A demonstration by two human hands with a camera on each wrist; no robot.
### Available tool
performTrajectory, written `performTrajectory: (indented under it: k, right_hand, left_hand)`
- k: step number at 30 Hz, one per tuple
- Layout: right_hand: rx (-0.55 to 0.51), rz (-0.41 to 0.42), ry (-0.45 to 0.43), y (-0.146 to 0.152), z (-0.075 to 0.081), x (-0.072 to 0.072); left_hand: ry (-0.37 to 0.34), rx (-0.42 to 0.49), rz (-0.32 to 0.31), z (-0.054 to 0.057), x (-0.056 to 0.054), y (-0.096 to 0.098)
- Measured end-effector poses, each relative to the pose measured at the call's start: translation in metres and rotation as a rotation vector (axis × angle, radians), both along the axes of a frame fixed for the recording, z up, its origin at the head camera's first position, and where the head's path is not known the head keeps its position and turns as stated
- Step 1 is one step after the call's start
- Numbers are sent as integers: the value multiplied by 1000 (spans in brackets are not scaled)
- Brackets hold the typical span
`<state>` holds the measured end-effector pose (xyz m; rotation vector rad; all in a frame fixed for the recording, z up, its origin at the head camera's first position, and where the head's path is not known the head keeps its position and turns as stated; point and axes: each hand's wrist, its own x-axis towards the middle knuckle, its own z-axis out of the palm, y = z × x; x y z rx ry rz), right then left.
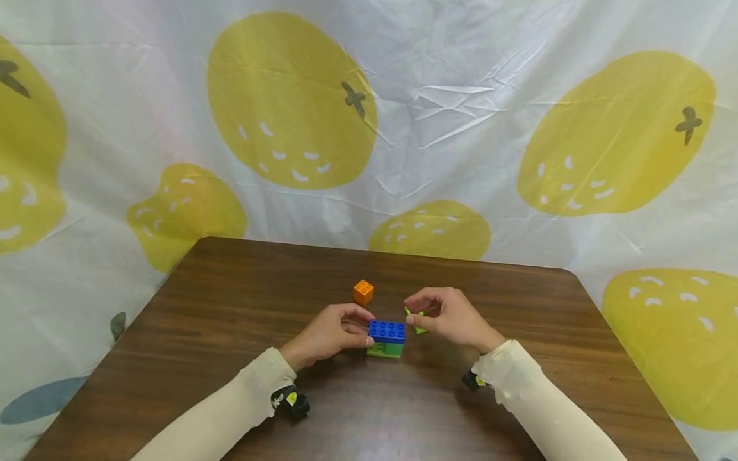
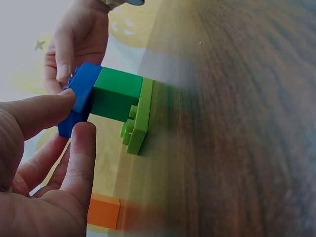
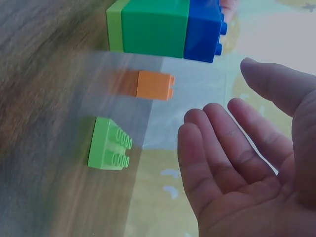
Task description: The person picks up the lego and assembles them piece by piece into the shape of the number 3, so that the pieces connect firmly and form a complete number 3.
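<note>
My left hand (image 1: 331, 330) holds a blue brick (image 1: 387, 331) by one end, thumb and fingers around it. That blue brick is the top of a small stack. Under it sits a green brick (image 2: 117, 94), set on one end of a thin light-green plate (image 2: 143, 118) with bare studs at its other end. To the right of the stack, a light-green brick (image 3: 101, 145) lies studs up on the table. Above that brick hovers my right hand (image 1: 452, 320), its fingers relaxed and apart, with nothing between them in the right wrist view.
An orange brick (image 1: 363, 292) stands on the brown wooden table (image 1: 277, 275), behind the stack. Beyond the table's far edge hangs a white curtain (image 1: 450, 128) printed with yellow fruit.
</note>
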<state>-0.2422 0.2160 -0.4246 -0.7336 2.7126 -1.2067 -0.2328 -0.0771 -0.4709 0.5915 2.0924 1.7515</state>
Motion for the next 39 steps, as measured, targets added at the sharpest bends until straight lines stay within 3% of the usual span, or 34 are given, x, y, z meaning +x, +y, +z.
performTrajectory:
  k: [13,31,39]
  right_hand:
    - [-65,-108,-13,-6,-10,-22]
    - [-85,-69,14,-39,-19,-48]
    - [-42,-39,37,-50,-26,-56]
  left_hand:
    - [12,-15,0,1,1,0]
    - [33,-12,-11,1,1,0]
    - [31,-5,-10,1,1,1]
